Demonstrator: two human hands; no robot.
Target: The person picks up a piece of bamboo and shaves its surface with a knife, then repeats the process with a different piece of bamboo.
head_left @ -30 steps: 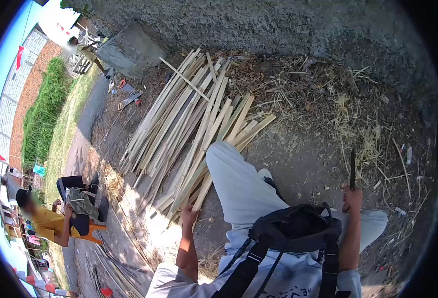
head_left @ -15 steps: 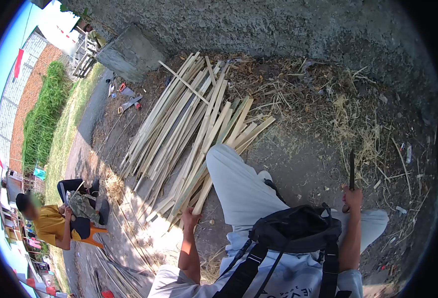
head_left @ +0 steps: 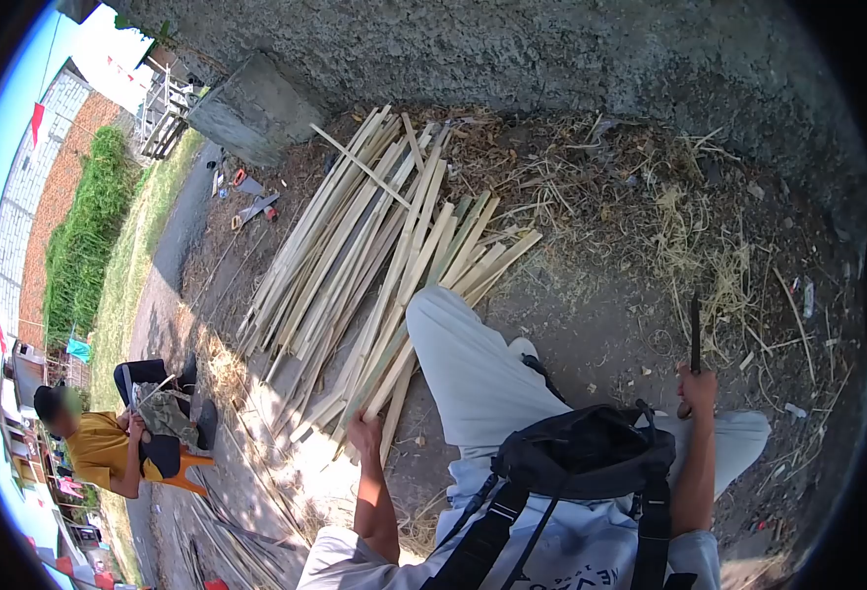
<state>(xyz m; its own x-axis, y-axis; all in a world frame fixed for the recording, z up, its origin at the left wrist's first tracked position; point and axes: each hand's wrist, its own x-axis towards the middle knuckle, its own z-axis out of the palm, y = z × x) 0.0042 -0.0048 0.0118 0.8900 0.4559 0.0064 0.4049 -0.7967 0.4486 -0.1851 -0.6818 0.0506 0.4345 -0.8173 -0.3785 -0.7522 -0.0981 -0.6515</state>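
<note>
A wide pile of pale split bamboo strips (head_left: 355, 236) lies slanting on the ground in front of me, some with greenish faces. At its near end, my left hand (head_left: 364, 433) closes around the end of a bamboo strip (head_left: 386, 366); other strip ends lie close beside it. My right hand (head_left: 697, 390) is wrapped around the handle of a long knife (head_left: 696, 332) above my bent leg. The dark blade points away from me, apart from the pile.
A rough wall (head_left: 551, 59) runs along the far side, with dry shavings (head_left: 699, 246) below it. Handsaws (head_left: 254, 209) lie beyond the pile. On the left, a person in a yellow shirt (head_left: 99, 447) sits on an orange stool (head_left: 187, 474). A black bag (head_left: 586, 452) rests at my waist.
My left hand has shifted slightly left across the strip ends. My right hand and the knife stay nearly still. The seated person's hands and the piece they hold have moved a little.
</note>
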